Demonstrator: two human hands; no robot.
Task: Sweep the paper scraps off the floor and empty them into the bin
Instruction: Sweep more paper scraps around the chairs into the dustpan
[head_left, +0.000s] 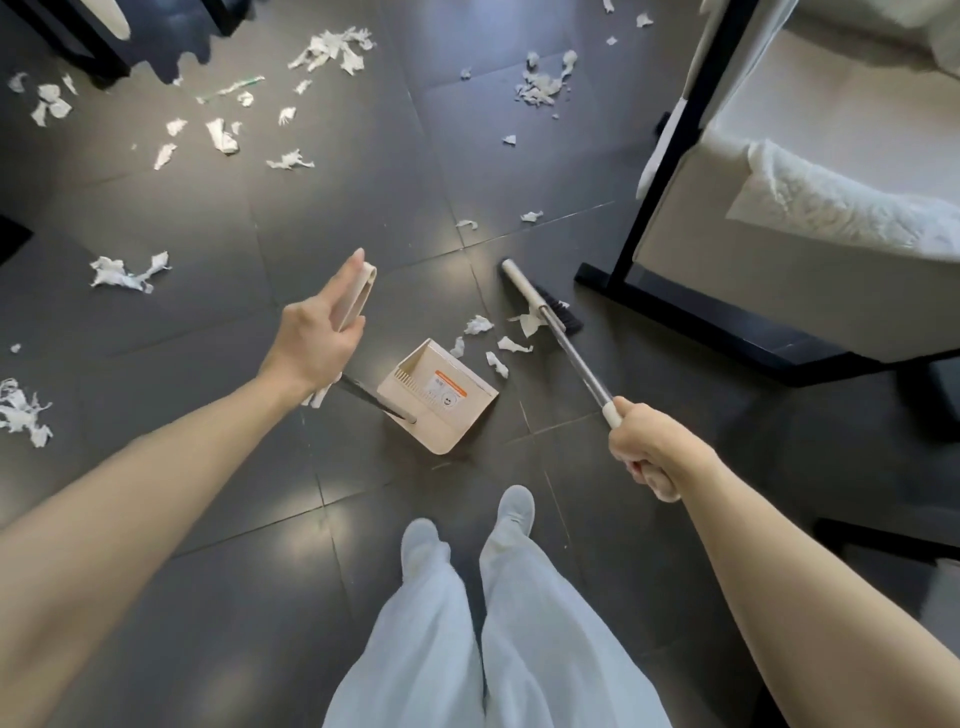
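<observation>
Most paper scraps (332, 52) lie scattered far and left, unswept. The left grip (324, 332) holds the handle of the dustpan (441, 400), which looks empty. A few scraps lie before the broom (571, 354), clasped by the right grip (647, 452). No bin shows.

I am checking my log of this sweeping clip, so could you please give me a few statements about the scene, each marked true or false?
1. The right hand grips the broom by its handle. True.
2. The dustpan is full of paper. False: no scraps show inside it; the scraps lie on the floor.
3. The left hand holds the top of the dustpan's long handle. True.
4. The broom's bristles are far from any paper. False: several scraps lie right beside them, between broom and dustpan.
5. The floor is light wood. False: it is dark tile.
</observation>
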